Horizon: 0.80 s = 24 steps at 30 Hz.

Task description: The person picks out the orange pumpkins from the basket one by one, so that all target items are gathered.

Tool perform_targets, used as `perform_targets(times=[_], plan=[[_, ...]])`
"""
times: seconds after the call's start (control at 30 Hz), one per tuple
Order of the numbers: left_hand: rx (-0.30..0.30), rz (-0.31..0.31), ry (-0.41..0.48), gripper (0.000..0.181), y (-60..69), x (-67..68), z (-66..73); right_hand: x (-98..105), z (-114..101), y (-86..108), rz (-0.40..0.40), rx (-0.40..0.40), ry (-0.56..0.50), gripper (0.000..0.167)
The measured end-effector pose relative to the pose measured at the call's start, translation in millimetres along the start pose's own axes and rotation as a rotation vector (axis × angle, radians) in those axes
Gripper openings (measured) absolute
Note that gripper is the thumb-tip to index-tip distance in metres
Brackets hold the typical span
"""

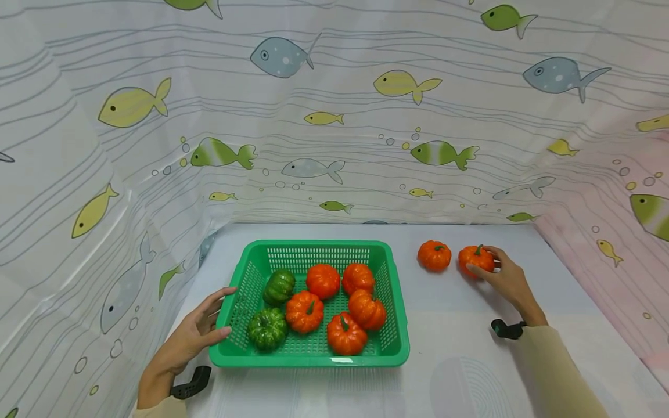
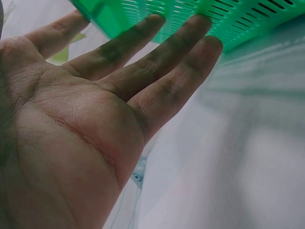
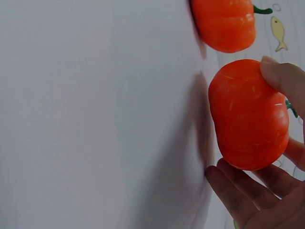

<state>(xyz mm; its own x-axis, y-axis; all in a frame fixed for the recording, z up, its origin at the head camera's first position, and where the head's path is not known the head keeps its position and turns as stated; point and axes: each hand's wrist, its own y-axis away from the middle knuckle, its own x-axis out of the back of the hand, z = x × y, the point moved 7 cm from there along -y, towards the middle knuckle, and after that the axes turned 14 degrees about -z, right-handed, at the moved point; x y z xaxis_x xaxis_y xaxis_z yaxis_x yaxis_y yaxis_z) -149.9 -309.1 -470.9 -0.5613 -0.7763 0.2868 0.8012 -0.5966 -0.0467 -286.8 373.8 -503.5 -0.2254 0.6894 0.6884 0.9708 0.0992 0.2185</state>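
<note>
1. Sleeves (image 1: 567, 377), beige in colour, come in from the near side, one to the left of the basket and one to the right.
2. Black devices (image 1: 508, 329) are worn at both wrists.
3. Left hand (image 1: 185, 334) is at the left side of the basket. Its fingers are spread and nearly straight, and the tips touch the basket from outside.
4. Basket (image 1: 308, 361), green and with many slots, stands on the white table (image 1: 444, 325).
5. Green pumpkins (image 1: 268, 329), two of them, lie in the left part of the basket. Orange pumpkins (image 1: 346, 334), five, lie from its middle to its right part.
6. Right hand (image 1: 509, 281) is well apart from the basket, to the right. Its thumb and fingers grip the held pumpkin (image 1: 477, 260), which is orange, with the stem upward. I cannot tell if this pumpkin touches the table.
7. Loose pumpkin (image 1: 434, 255), also orange, rests between the basket and the held pumpkin.
8. Cloth (image 1: 355, 136) with printed fish hangs behind the basket and at both sides.
</note>
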Motion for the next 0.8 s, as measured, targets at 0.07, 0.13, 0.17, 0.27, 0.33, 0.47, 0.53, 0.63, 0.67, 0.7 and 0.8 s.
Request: perform_targets(times=[0.07,0.13,0.17,0.27,0.33,0.47,0.53,0.63,0.67,0.7,0.8], plan=[[-0.002,-0.001,-0.005,0.076,0.0,0.0,0.5,0,-1,-3.9,0.001,-0.007,-0.002,0.104],[-0.006,-0.002,-0.006,0.076,-0.2,-0.1,1.2,1,-2,-7.5,0.005,-0.008,-0.003,0.103],[-0.007,-0.002,-0.004,0.076,-0.4,-0.3,1.5,0,-3,-9.1,0.004,-0.011,-0.003,0.103],[-0.006,-0.003,0.004,0.075,-0.4,-1.1,1.8,-1,-3,-13.8,-0.004,-0.023,-0.003,0.104],[-0.003,-0.002,0.007,0.076,-0.3,-1.6,1.6,-2,-2,-16.2,-0.018,-0.035,-0.004,0.105],[0.004,0.0,-0.002,0.076,0.4,-1.8,0.6,-4,-1,-18.5,-0.049,-0.055,-0.014,0.106],[0.005,0.005,-0.009,0.076,0.7,-1.4,0.5,-5,-2,-19.0,-0.06,-0.057,-0.017,0.106],[0.005,0.014,-0.019,0.076,0.8,-0.6,0.7,-5,-2,-19.7,-0.068,-0.058,-0.01,0.106],[0.004,0.016,-0.021,0.076,0.8,-0.4,0.8,-5,-2,-20.1,-0.067,-0.06,-0.007,0.106],[0.003,0.016,-0.021,0.076,0.8,-0.4,0.8,-5,-3,-20.3,-0.066,-0.06,-0.001,0.107],[0.005,0.019,-0.024,0.076,0.6,0.0,0.6,-4,-4,-21.1,-0.044,-0.059,0.005,0.106]])
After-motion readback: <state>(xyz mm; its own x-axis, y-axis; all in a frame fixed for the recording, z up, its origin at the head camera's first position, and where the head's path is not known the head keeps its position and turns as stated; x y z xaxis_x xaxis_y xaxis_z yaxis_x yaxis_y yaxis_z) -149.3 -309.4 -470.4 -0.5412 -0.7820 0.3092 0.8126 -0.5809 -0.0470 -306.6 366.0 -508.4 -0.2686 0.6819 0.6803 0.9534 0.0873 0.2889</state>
